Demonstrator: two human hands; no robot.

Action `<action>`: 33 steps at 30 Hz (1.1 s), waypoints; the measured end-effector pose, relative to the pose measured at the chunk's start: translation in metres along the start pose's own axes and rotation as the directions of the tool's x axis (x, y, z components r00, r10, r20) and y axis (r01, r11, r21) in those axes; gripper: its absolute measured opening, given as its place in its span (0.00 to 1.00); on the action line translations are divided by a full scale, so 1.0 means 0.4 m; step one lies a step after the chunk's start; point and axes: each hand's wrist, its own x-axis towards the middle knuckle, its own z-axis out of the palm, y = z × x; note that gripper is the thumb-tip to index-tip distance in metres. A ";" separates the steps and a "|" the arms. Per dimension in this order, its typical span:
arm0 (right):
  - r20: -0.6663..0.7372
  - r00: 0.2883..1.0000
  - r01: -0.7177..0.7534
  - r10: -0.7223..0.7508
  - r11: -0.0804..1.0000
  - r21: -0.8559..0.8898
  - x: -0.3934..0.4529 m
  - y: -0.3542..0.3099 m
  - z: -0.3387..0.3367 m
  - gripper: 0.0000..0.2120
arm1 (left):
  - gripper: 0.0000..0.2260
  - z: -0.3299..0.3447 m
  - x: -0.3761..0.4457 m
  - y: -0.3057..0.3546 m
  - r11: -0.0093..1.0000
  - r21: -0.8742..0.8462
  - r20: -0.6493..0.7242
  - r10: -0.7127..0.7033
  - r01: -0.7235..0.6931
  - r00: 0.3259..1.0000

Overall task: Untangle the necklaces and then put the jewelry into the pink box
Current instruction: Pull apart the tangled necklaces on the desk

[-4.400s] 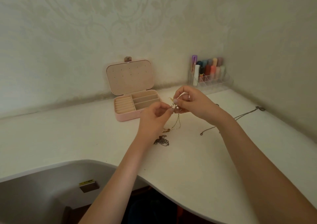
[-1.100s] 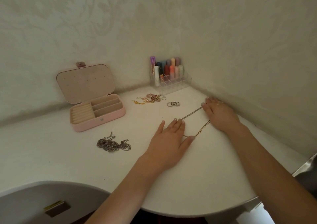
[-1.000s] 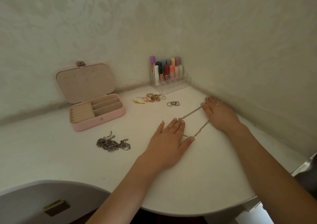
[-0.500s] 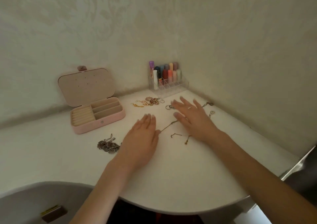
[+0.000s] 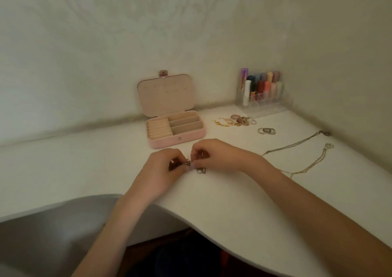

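Head view: the left hand (image 5: 163,170) and right hand (image 5: 209,156) both pinch the dark tangled chain (image 5: 186,166) just before the pink box (image 5: 176,131). Pull gently, loop by loop; don't yank.

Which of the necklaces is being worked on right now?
The dark tangled chain, pinched between the left hand and right hand in front of the pink box. The two thin necklaces lie untouched, stretched out to the right.
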 end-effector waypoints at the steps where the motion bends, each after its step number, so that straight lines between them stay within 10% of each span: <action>1: -0.026 1.000 0.017 -0.016 0.999 0.028 -0.001 0.006 0.002 0.04 | 0.03 0.004 0.002 -0.006 0.995 -0.100 -0.048 -0.035 0.030 0.998; 10: -0.207 0.968 0.037 0.140 0.740 0.672 -0.001 0.035 -0.004 0.03 | 0.05 0.051 0.080 0.035 0.697 -0.703 -0.009 -0.212 0.144 0.977; 15: -0.530 0.843 0.090 0.094 0.946 0.310 -0.012 0.020 0.013 0.06 | 0.04 0.051 0.074 0.024 0.577 -0.803 -0.012 -0.260 0.146 0.965; 24: -0.562 0.823 -0.031 0.077 0.995 0.090 0.009 -0.001 0.059 0.11 | 0.04 0.063 0.074 0.026 0.514 -0.839 0.019 -0.298 0.177 0.954; 30: -0.567 0.801 0.040 0.192 0.927 0.372 0.012 -0.009 0.059 0.04 | 0.06 0.064 0.069 0.021 0.499 -0.852 -0.030 -0.343 0.155 0.939; 33: -0.438 0.834 0.076 0.335 0.717 0.693 0.011 -0.009 0.053 0.05 | 0.05 0.060 0.069 0.016 0.499 -0.855 -0.056 -0.359 0.141 0.932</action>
